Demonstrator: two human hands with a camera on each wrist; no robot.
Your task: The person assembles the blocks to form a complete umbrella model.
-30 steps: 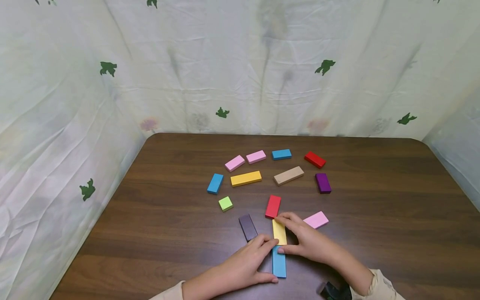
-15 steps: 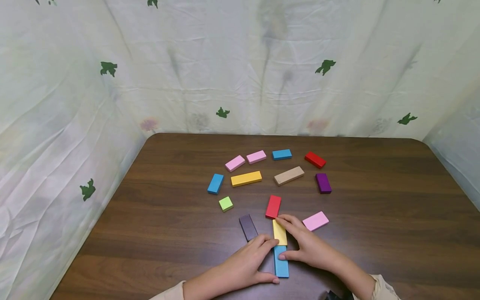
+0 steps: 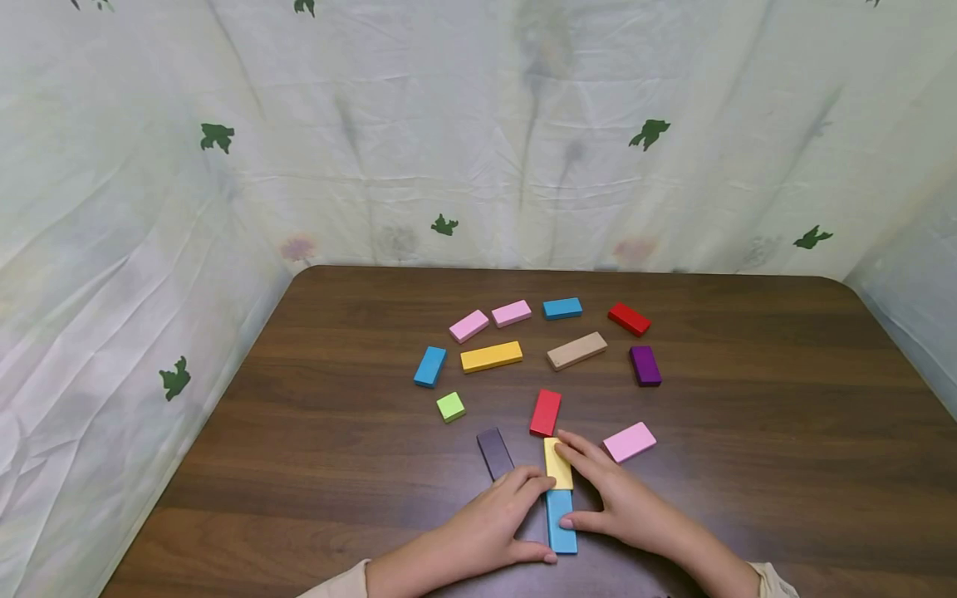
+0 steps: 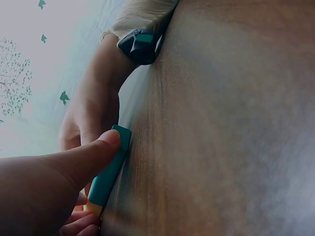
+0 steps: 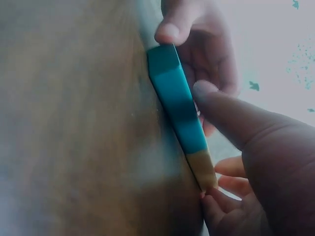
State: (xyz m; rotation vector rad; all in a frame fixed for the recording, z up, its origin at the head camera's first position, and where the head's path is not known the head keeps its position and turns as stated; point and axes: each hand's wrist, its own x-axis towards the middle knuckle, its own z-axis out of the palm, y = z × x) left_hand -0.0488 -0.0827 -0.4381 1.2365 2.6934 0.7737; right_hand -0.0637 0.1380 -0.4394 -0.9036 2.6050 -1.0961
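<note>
A yellow block [image 3: 557, 467] and a blue block [image 3: 561, 536] lie flat, end to end, in a row in front of me. My left hand [image 3: 497, 519] holds the blue block from the left, thumb at its near end and forefinger at the joint with the yellow one. From the right, my right hand [image 3: 624, 498] reaches over with loosely extended fingers. Its thumb touches the blue block's side, and its fingertips touch the yellow block's far end. A red block [image 3: 546, 413] lies just beyond. The left wrist view shows the left thumb on the blue block's end [image 4: 110, 167].
A dark purple block [image 3: 495, 453] lies beside the left fingers and a pink block [image 3: 630, 441] beyond the right hand. Further back on the brown table [image 3: 748, 374] are a green block [image 3: 451, 407], a tan block [image 3: 576, 350] and several others. A white curtain [image 3: 478, 124] hangs behind.
The blue block has shifted slightly right, lining up under the yellow one. My right thumb has slid nearer along the blue block, and the right forearm has drawn back a little. The left hand stays.
</note>
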